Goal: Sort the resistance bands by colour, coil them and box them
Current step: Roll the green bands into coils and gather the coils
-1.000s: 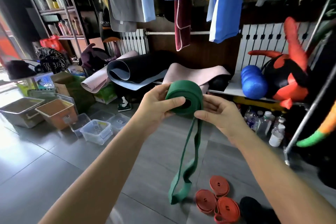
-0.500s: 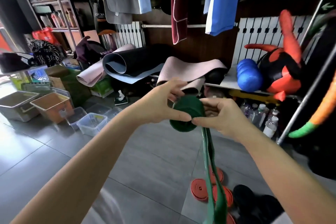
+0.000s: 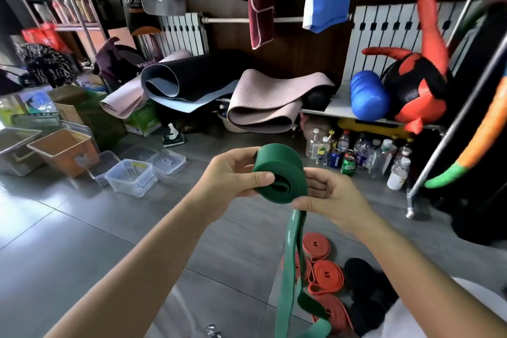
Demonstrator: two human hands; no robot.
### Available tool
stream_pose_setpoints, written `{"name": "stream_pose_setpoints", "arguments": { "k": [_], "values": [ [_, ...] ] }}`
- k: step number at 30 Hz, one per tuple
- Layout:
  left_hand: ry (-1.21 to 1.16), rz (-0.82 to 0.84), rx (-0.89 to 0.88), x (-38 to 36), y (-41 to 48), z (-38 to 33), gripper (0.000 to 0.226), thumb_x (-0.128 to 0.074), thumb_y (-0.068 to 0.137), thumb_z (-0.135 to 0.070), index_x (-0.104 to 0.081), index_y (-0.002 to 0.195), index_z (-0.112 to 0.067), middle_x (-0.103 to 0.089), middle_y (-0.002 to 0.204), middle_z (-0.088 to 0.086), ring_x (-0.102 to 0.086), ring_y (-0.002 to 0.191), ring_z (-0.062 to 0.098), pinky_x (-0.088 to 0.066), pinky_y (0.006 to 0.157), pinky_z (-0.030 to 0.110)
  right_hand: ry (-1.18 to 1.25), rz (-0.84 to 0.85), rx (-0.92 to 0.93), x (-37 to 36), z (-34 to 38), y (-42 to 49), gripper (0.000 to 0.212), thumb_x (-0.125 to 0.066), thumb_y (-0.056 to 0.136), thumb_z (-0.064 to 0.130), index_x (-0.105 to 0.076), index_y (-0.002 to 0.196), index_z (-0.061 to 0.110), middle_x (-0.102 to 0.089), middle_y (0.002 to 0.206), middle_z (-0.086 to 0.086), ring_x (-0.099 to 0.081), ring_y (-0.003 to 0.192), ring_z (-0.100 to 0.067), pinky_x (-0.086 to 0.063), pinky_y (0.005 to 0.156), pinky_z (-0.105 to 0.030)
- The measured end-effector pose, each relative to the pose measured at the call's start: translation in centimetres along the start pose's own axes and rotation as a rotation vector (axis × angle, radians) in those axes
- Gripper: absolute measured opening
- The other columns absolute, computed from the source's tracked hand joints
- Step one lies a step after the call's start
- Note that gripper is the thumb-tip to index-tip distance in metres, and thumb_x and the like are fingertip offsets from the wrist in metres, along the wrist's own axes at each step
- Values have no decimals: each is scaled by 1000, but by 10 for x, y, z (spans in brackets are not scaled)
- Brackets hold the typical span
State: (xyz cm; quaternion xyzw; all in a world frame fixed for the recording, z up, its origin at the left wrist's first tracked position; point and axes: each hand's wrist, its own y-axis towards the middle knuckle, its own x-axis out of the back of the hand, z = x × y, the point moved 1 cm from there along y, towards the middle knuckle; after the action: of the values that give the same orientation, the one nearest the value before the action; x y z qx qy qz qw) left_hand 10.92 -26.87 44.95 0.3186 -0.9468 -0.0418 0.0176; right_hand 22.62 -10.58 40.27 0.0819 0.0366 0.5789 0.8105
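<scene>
Left hand (image 3: 230, 177) clamps the green band (image 3: 279, 163) coil, thumb across its face; right hand (image 3: 334, 197) pinches where the tail leaves it. The coil is held in the air. Best feed the tail flat and taut, edges aligned. Red coils (image 3: 327, 274) lie below, boxes (image 3: 131, 185) to the left.

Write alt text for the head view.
Left hand and right hand hold a part-coiled green band, its tail hanging down. Orange bands lie on the floor below; clear boxes stand at left.
</scene>
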Motion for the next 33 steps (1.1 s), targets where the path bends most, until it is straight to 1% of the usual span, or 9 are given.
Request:
{"name": "stream_pose_setpoints", "arguments": {
  "k": [3, 6, 8, 11, 14, 16, 21, 27, 33],
  "values": [
    [-136, 17, 21, -4, 4, 14, 38, -74, 68, -8, -69, 102, -25, -72, 98, -1, -68, 91, 15, -56, 80, 34, 37, -40, 18, 2, -2, 5, 61, -84, 49, 18, -63, 105, 13, -75, 88, 6, -70, 85, -9, -53, 72, -17],
    [-103, 36, 74, -2, 16, 25, 41, -76, 71, -7, -61, 108, -17, -71, 101, -2, -67, 96, 18, -56, 84, 37, -71, -50, 13, 9, 3, 13, 44, -78, 59, -4, -64, 95, 18, -74, 80, 7, -69, 76, -6, -52, 68, -15],
    [256, 54, 45, 2, 25, 26, 48, -79, 72, -11, -56, 113, -18, -64, 112, -5, -61, 107, 16, -54, 87, 35, -211, -43, 18, 15, 3, 17, 44, -81, 62, -5, -65, 94, 21, -73, 80, 5, -69, 74, -6, -53, 68, -17],
    [922, 144, -64, -5, 37, 24, 82, -83, 66, -30, -39, 136, -28, -46, 126, -10, -47, 116, 8, -45, 93, 28, -501, -28, -20, 16, -9, 19, 40, -85, 61, 16, -67, 93, 33, -73, 85, 8, -69, 80, -6, -58, 74, -30],
    [1128, 269, -23, -19, 44, 29, 72, -79, 70, -31, -44, 133, -27, -54, 119, -9, -51, 104, 11, -45, 83, 25, -646, -11, -59, 15, -20, 19, 33, -82, 60, 25, -69, 91, 33, -71, 84, 13, -65, 80, 0, -56, 75, -34],
    [1029, 226, 50, -15, 48, 43, 55, -80, 69, -26, -55, 118, -27, -61, 106, -8, -56, 94, 12, -51, 74, 28, -597, 3, -57, 16, -24, 20, 35, -83, 62, 20, -67, 86, 39, -71, 86, 13, -65, 81, 0, -56, 77, -33],
    [469, 53, 47, -2, 51, 75, 52, -85, 61, -1, -62, 95, -33, -68, 101, -10, -63, 99, 2, -48, 84, 13, -483, 3, -36, 22, -33, 28, 46, -86, 61, 31, -61, 94, 50, -63, 102, 16, -58, 95, 0, -47, 84, -25],
    [49, -41, 32, 1, 58, 78, 57, -84, 56, 4, -66, 105, -18, -71, 103, 5, -67, 97, 20, -55, 83, 32, -131, 67, -47, 35, -44, 41, 67, -86, 45, 55, -65, 106, 38, -69, 110, 14, -64, 106, -7, -48, 91, -20],
    [-438, 4, 139, -3, 58, 94, 55, -74, 65, 8, -58, 116, -5, -67, 104, 15, -66, 94, 28, -57, 81, 43, 242, -20, -25, 20, -60, 46, 66, -89, 46, 32, -64, 106, 18, -72, 103, -1, -69, 96, -17, -53, 77, -22]
  ]
}}
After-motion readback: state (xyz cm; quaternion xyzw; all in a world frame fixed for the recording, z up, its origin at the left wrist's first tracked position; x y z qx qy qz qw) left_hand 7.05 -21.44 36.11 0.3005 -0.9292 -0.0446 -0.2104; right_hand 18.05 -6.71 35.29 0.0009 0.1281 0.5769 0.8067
